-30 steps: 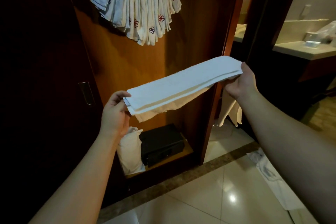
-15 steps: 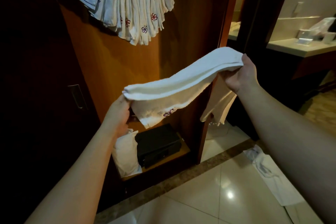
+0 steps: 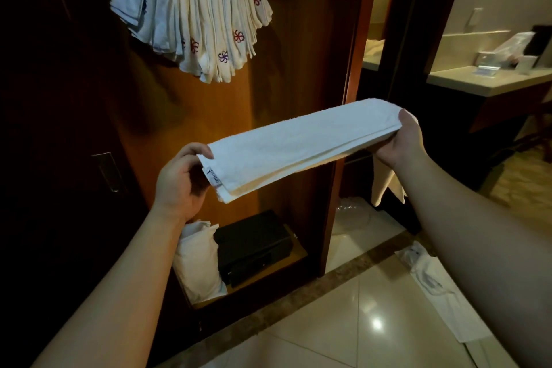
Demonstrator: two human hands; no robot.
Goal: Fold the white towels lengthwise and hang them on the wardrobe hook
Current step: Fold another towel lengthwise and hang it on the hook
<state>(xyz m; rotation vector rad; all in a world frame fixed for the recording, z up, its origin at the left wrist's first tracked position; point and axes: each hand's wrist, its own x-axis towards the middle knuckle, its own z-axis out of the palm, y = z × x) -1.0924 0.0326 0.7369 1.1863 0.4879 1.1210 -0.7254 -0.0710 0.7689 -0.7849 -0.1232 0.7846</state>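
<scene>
A white towel (image 3: pixel 298 143), folded into a long narrow strip, stretches level between my hands in front of the open wardrobe. My left hand (image 3: pixel 182 179) grips its near end, where a small label shows. My right hand (image 3: pixel 400 140) grips its far end. Above, at the top of the wardrobe's back panel, several folded white towels (image 3: pixel 206 12) with small flower emblems hang in a bunch; the hook itself is hidden under them.
On the wardrobe floor lie a white pillow (image 3: pixel 197 260) and a black safe (image 3: pixel 254 245). A dark door with a handle (image 3: pixel 109 172) stands at left. White cloths (image 3: pixel 436 287) lie on the tiled floor at right. Another towel (image 3: pixel 385 185) hangs behind my right hand. A vanity counter (image 3: pixel 490 78) is far right.
The loose lower flap that hung down half a second ago is now tucked in, so the towel is a flat strip. Both hands hold it level and slightly lower.
</scene>
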